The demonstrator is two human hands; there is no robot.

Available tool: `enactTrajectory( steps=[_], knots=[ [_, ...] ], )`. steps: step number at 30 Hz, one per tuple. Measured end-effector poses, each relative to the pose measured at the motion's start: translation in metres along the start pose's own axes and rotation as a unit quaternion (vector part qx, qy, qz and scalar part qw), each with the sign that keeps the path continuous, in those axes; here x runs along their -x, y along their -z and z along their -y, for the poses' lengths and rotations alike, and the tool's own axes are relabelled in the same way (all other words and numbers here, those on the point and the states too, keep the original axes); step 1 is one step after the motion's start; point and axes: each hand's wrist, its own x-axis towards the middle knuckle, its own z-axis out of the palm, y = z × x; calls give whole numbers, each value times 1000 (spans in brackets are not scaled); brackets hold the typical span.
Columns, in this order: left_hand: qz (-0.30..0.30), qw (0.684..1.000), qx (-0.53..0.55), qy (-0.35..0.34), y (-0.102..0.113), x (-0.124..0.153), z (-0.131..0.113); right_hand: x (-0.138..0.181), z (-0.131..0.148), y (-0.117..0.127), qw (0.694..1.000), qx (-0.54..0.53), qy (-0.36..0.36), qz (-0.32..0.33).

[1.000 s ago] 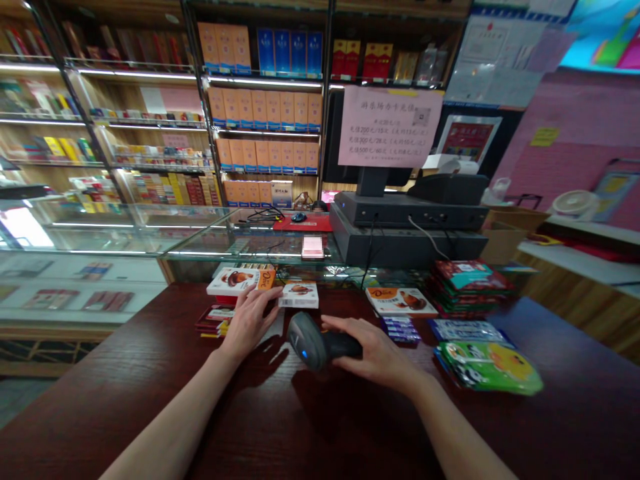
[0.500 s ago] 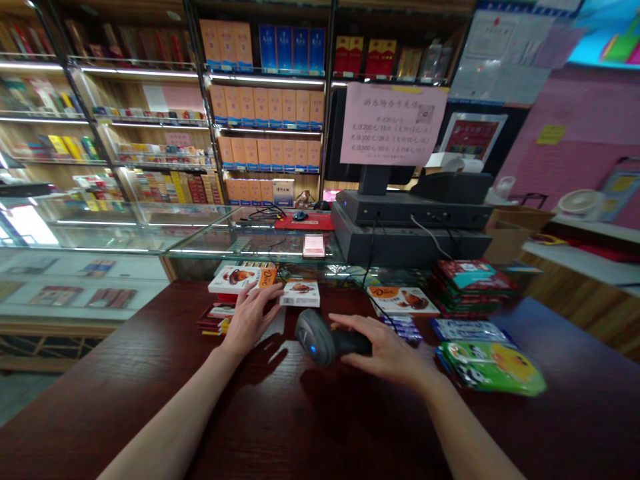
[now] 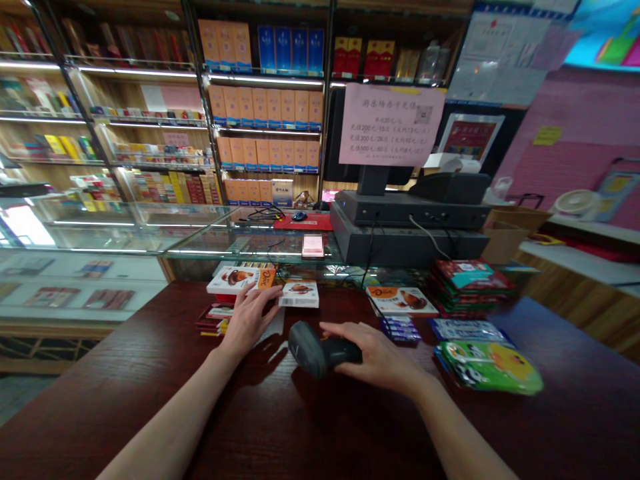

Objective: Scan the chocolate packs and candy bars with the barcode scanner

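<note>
Right hand clamped on dark grey handheld barcode scanner; left hand, fingers apart, steadying white-and-orange chocolate box (barcode best kept facing scanner) on dark wooden surface.

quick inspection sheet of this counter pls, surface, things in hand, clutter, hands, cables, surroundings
surface: dark red wood-grain counter, glossy, with a glass display case behind it.
job's things: grey barcode scanner lying on the counter; white and orange chocolate box on a small stack.
clutter: small white box, another chocolate box, blue packets, green snack bag, stack of dark red packs.
grippers: left hand rests against the chocolate box; right hand grips the scanner handle.
cables: black leads hang from the till.
surroundings: lit shelves of cartons, pink notice.
</note>
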Motion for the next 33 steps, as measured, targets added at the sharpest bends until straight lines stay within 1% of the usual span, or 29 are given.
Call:
enactTrajectory(
  steps=[5, 8, 13, 20, 24, 28, 31, 33],
  knots=[
    [3, 1000, -3, -7, 1, 0, 0, -4, -3, -18, 999, 21, 22, 25],
    [2, 1000, 0, -13, 3, -1, -2, -6, -4, -25, 999, 20, 29, 34],
    [13, 1000, -5, -22, 5, -4, -6, -8, -6, -29, 999, 18, 29, 37],
    [34, 999, -21, -20, 0, -4, -6, -10, -9, -33, 999, 14, 29, 42],
    [46, 999, -21, -13, 0, -4, -5, -10, -7, -31, 999, 11, 33, 35],
    [45, 999, -10, -14, -1, -4, -4, -8, -3, -25, 999, -5, 35, 21],
    [44, 999, 13, -27, -2, -4, -2, -8, -4, -22, 999, -23, 29, -9],
    [43, 998, 30, -32, -3, -4, -2, -9, -10, -23, 999, -30, 8, -43]
  ],
)
